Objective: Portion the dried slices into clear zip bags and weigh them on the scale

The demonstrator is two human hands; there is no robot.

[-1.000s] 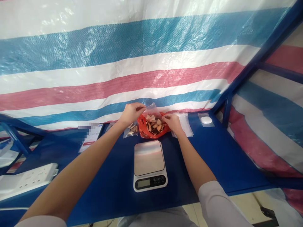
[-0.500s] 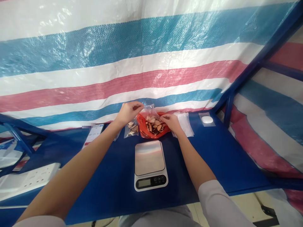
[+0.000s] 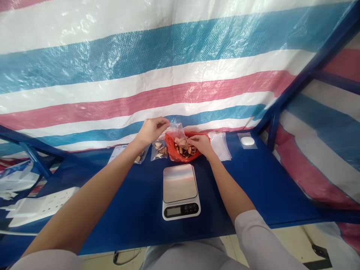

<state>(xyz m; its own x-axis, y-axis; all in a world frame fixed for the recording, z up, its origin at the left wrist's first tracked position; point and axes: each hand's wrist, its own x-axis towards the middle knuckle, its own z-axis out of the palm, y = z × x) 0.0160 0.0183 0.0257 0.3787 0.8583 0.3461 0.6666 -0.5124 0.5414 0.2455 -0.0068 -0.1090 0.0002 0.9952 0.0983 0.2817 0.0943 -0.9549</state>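
Note:
My left hand [image 3: 154,130] pinches the top edge of a small clear plastic bag [image 3: 176,130]. That bag hangs over a red plastic bag [image 3: 170,148], which stands open and is full of brown dried slices [image 3: 188,151]. My right hand [image 3: 200,144] reaches in from the right, fingers closed at the slices and the clear bag's lower part. What lies between its fingertips is too small to make out. In front of the red bag sits a white kitchen scale [image 3: 180,185] with a bare mirrored plate.
Filled clear bags of slices [image 3: 159,150] lie left of the red bag, beside a phone [image 3: 116,151] partly behind my left forearm. Flat clear bags [image 3: 220,145] and a white mouse-like object [image 3: 247,141] lie right. A power strip [image 3: 53,202] is at the left edge.
My right hand has moved slightly left and inward, over the slices beside the clear bag. My left hand keeps its pinch on the bag's edge. The view has shifted a little.

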